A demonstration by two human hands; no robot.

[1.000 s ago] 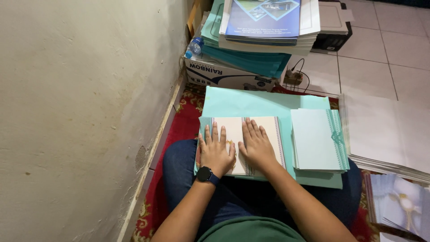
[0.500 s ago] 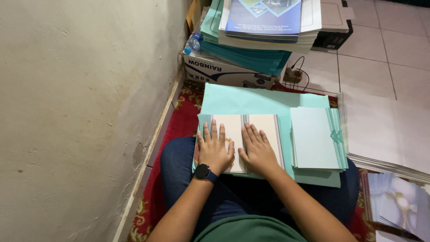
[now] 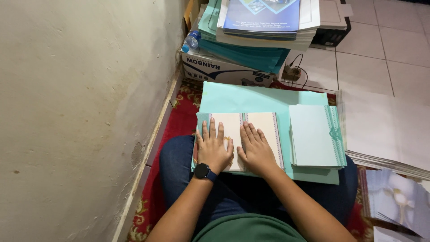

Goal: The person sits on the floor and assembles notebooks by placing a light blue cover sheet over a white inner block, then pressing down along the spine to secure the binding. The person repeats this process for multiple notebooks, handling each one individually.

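- Sitting cross-legged against the bare plaster wall, we have a patterned red rug under us and pale floor tiles off to our right.
- Ahead stands a tall stack of teal and white paper bundles with a blue booklet on top, resting on a white cardboard box.
- Across our lap lies a large mint-green paper sheet, serving as the work surface.
- On it, to the right, sits a neat pile of mint cards with patterned edges; we judge these finished, though we cannot tell how many.
- Further right lies a spread stack of white sheets, seemingly material left to do.
- In the middle lies the cream folded card with bordered edges, opened flat.
- Our left hand, a black watch at its wrist, and our right hand both press flat on that card, fingers spread, gripping nothing; the fold looks half-made.
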